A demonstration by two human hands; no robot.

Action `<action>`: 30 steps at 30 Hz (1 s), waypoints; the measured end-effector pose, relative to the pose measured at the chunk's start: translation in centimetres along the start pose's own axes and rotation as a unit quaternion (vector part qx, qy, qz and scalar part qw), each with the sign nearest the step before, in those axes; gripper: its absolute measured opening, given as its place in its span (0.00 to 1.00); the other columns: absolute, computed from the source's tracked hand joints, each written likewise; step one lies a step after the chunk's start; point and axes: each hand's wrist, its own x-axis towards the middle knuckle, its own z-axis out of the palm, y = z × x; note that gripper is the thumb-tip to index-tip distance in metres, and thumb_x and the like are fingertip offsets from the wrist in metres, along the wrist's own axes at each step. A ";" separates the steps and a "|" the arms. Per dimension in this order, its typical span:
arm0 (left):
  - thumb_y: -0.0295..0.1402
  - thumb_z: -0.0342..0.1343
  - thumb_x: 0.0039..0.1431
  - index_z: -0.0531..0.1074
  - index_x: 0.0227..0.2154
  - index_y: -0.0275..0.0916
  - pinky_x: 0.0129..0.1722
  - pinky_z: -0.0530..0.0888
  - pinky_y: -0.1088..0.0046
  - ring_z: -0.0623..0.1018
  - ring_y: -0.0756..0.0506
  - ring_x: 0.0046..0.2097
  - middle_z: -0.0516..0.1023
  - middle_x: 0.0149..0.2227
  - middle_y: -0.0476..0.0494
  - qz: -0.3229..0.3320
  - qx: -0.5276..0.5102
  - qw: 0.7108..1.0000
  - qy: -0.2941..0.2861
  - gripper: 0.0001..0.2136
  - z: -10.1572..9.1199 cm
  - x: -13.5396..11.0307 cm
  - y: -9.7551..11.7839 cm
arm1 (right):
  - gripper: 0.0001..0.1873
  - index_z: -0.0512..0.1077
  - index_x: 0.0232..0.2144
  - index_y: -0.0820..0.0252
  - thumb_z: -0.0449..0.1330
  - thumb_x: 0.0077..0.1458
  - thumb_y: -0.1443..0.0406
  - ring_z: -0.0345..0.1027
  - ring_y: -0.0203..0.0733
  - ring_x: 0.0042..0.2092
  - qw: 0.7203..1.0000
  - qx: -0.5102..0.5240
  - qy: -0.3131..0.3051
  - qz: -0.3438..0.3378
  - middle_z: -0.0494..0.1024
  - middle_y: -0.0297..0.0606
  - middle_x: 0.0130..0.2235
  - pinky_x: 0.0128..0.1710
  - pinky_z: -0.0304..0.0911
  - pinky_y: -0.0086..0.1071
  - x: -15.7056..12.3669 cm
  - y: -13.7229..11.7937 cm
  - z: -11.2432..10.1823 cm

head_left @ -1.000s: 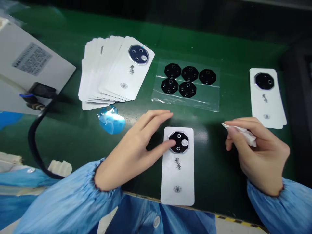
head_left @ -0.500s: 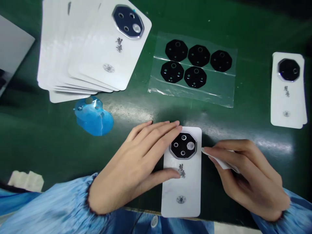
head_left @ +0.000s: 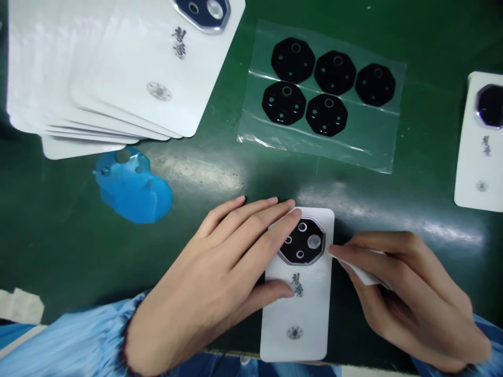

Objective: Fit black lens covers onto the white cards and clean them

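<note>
A white phone back cover point(head_left: 298, 309) with a black octagonal camera lens point(head_left: 302, 241) lies on the green mat near the front edge. My left hand point(head_left: 220, 277) rests on its left side, fingers stretched flat along the top left corner and thumb pressed on the printed logo. My right hand point(head_left: 408, 298) is closed on a small white wipe point(head_left: 363, 272), its tip touching the cover's right edge beside the lens.
A fanned stack of white back covers point(head_left: 106, 78) lies at the back left. A clear sheet point(head_left: 365, 146) carries several black lens pieces. Another white cover point(head_left: 481, 152) sits at the right edge. Blue peeled film point(head_left: 131, 186) lies left of my hand.
The view has dropped closer to the table. My left thumb moved off the lens down to the logo. My right hand brought the wipe left to the cover's edge.
</note>
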 end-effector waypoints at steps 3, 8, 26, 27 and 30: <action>0.45 0.55 0.61 0.56 0.61 0.33 0.64 0.54 0.61 0.62 0.43 0.63 0.64 0.62 0.41 -0.002 -0.006 1.000 0.001 0.31 0.0 0.1 -0.1 | 0.16 0.71 0.45 0.65 0.53 0.56 0.79 0.69 0.34 0.36 0.999 -0.010 -0.026 -0.015 0.70 0.39 0.41 0.29 0.65 0.30 -0.1 0.1 -0.2; 0.44 0.54 0.61 0.57 0.61 0.33 0.63 0.55 0.61 0.63 0.42 0.62 0.64 0.62 0.40 -0.003 -0.008 1.000 -0.001 0.30 0.1 0.2 -0.1 | 0.16 0.70 0.46 0.68 0.46 0.60 0.77 0.67 0.38 0.39 0.993 -0.008 -0.078 -0.093 0.70 0.42 0.43 0.29 0.66 0.30 0.3 -0.1 0.2; 0.44 0.55 0.61 0.56 0.61 0.33 0.63 0.56 0.61 0.62 0.43 0.62 0.64 0.62 0.43 -0.006 -0.012 1.000 -0.005 0.31 0.0 0.0 0.0 | 0.18 0.69 0.45 0.69 0.40 0.64 0.72 0.68 0.43 0.39 0.982 -0.054 -0.088 -0.157 0.74 0.46 0.39 0.31 0.64 0.32 1.2 -0.5 1.1; 0.44 0.55 0.61 0.56 0.62 0.34 0.63 0.56 0.61 0.62 0.43 0.62 0.64 0.62 0.43 -0.005 -0.010 1.000 -0.009 0.30 0.0 0.0 0.0 | 0.18 0.69 0.45 0.69 0.41 0.64 0.72 0.68 0.42 0.39 0.982 -0.056 -0.087 -0.157 0.74 0.46 0.39 0.31 0.64 0.32 1.2 -0.4 1.1; 0.44 0.55 0.61 0.57 0.62 0.35 0.63 0.56 0.61 0.62 0.43 0.62 0.64 0.62 0.44 -0.003 -0.004 1.000 -0.007 0.30 0.0 -0.1 0.0 | 0.16 0.69 0.43 0.68 0.42 0.64 0.72 0.68 0.40 0.38 0.984 -0.049 -0.084 -0.151 0.73 0.44 0.39 0.29 0.64 0.30 1.0 -0.3 0.9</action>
